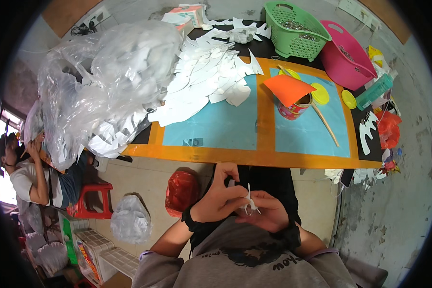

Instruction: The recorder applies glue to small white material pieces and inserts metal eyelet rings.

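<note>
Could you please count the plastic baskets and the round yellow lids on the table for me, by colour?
Green basket: 1
Pink basket: 1
Yellow lids: 3, one partly hidden behind the orange paper
Total: 5

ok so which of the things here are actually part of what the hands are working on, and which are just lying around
In hand:
- left hand and right hand, together holding a small white paper cutout
- heap of white paper cutouts on the table, same kind

Lying about:
- green basket
- pink basket
- tin under an orange sheet
- wooden stick
- clear plastic bag
- red bag on the floor
</note>
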Demonstrator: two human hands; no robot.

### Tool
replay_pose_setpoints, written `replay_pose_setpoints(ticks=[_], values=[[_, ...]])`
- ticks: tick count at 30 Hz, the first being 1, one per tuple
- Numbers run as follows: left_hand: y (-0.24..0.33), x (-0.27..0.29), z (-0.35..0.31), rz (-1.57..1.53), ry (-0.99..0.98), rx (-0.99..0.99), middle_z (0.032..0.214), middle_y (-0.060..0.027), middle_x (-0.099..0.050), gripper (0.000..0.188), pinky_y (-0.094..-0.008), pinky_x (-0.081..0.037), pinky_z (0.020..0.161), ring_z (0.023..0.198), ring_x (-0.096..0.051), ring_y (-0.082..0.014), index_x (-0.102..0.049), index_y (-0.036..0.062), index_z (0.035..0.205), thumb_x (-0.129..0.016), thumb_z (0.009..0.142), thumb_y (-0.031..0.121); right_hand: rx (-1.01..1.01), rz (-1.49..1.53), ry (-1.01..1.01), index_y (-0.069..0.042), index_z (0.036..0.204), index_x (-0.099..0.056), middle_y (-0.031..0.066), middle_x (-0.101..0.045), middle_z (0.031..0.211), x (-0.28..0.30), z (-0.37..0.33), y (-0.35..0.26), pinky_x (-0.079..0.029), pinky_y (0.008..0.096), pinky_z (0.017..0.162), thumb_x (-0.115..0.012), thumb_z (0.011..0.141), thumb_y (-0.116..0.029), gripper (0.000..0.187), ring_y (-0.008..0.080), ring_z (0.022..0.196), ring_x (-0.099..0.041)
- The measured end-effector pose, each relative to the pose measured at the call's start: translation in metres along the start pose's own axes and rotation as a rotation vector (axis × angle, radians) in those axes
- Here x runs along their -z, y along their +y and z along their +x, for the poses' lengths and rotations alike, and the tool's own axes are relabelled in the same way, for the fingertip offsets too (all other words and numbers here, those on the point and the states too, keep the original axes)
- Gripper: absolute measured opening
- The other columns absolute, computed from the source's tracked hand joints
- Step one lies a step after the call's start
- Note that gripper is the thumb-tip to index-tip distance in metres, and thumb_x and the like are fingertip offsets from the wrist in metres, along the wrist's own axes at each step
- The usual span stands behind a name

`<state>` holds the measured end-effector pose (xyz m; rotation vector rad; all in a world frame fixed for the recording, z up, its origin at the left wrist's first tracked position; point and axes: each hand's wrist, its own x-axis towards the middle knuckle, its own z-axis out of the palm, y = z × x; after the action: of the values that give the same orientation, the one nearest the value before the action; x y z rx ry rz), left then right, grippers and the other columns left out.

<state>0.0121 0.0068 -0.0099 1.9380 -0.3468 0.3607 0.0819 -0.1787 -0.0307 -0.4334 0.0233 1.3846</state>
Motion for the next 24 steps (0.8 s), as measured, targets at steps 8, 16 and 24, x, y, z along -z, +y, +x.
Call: replay_pose_setpoints(ticks=[8,16,24], values=[[0.013,-0.002,-0.002,-0.175,0.089,0.232,0.112,-0.0112,-0.035,0.006,-0.0357,-0.035,0.093,0.105,-0.040,-0.0243,-0.056,0.0036,0.085,-0.062,0.085,0.005,0.224,-0.159,-0.002,0.005,0.112,-0.059,0.0073,-0.063,0.099,-0.007,-0.008,-0.008,-0.049,0.0335,0.085,-0.053,0.099,-0.021,0.030,0.0164,0.090,-0.062],[0.018,0.004,0.001,-0.114,0.034,0.146,0.113,-0.0123,-0.036,0.009,-0.0325,-0.038,0.087,0.097,-0.042,-0.0241,-0.055,0.0014,0.087,-0.064,0.086,0.002,0.445,-1.019,0.160,0.002,0.089,-0.062,-0.0006,-0.059,0.079,-0.031,-0.012,-0.030,-0.037,0.0249,0.062,-0.063,0.090,-0.005,0.007,0.0104,0.069,-0.049],[0.019,-0.002,0.002,-0.138,0.041,0.138,0.112,-0.0135,-0.038,0.012,-0.0338,-0.039,0.086,0.098,-0.043,-0.0257,-0.054,0.0009,0.084,-0.066,0.084,0.003,0.295,-0.863,0.218,-0.001,0.090,-0.063,-0.0005,-0.061,0.083,-0.027,-0.011,-0.020,-0.041,0.0265,0.068,-0.057,0.094,-0.008,0.010,0.0113,0.073,-0.053]])
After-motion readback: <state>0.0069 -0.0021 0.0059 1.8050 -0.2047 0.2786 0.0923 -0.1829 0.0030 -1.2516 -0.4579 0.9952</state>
